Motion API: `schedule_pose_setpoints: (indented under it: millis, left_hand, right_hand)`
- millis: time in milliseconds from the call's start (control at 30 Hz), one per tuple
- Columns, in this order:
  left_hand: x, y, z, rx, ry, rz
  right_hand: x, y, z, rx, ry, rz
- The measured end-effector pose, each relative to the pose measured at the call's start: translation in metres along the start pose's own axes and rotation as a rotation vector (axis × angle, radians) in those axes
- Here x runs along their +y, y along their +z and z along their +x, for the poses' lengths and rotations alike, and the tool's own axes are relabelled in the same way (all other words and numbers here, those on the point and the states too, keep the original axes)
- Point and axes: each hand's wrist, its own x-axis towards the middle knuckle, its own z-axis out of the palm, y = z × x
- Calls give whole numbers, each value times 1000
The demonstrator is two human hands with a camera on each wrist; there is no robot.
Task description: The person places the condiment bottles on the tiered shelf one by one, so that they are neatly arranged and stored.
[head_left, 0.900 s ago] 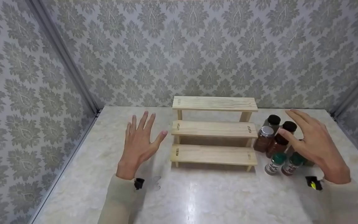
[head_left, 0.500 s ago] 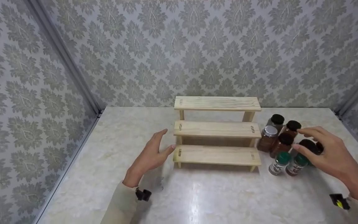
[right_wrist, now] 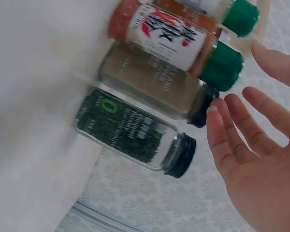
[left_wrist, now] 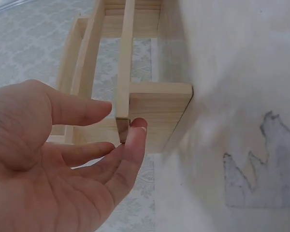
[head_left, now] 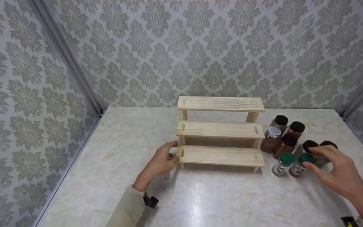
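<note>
A three-step wooden rack (head_left: 221,129) stands at the middle of the table. My left hand (head_left: 160,162) is at the left end of its lowest step, thumb and curled fingers around the board end (left_wrist: 123,116). To the right, my right hand (head_left: 337,170) is over the front spice jars, thumb and fingers spread near a green-capped jar (head_left: 299,168) with a white label. In the right wrist view nothing is between its fingers; the fingertips are right by the black cap of a jar of brownish powder (right_wrist: 145,79). A jar of green flakes (right_wrist: 125,128) stands beside it.
Another green-capped jar (head_left: 281,165) is at the front of the group. Behind it are a silver-capped jar (head_left: 271,142) and several black-capped jars, close to the rack's right end. Patterned wall panels (head_left: 200,53) border the table (head_left: 131,126).
My left hand has moved right and forward to the rack's lowest step, its fingers curling. My right hand has come down and back from above the rear jars to the front green-capped one.
</note>
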Motion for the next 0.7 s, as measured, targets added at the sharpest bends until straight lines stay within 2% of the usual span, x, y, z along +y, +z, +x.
schedule_pose_setpoints:
  millis: [100, 300, 467, 567, 633, 700]
  left_hand:
    - [-2, 2, 1, 17, -24, -21]
    - [-7, 6, 3, 10, -152, -168]
    - [-12, 7, 5, 12, -175, -298]
    - [-18, 7, 5, 21, -168, -373]
    - [-21, 8, 5, 30, -163, -411]
    - [-24, 8, 5, 37, -154, -432]
  right_hand:
    - [1, 7, -3, 15, 10, 3]
    - [2, 10, -7, 3, 55, -29]
    - [5, 11, -5, -4, 57, -51]
    - [43, 30, -13, -7, 44, -67]
    - [44, 30, -13, -12, 49, -59]
    - [55, 34, -15, 2, 35, -57]
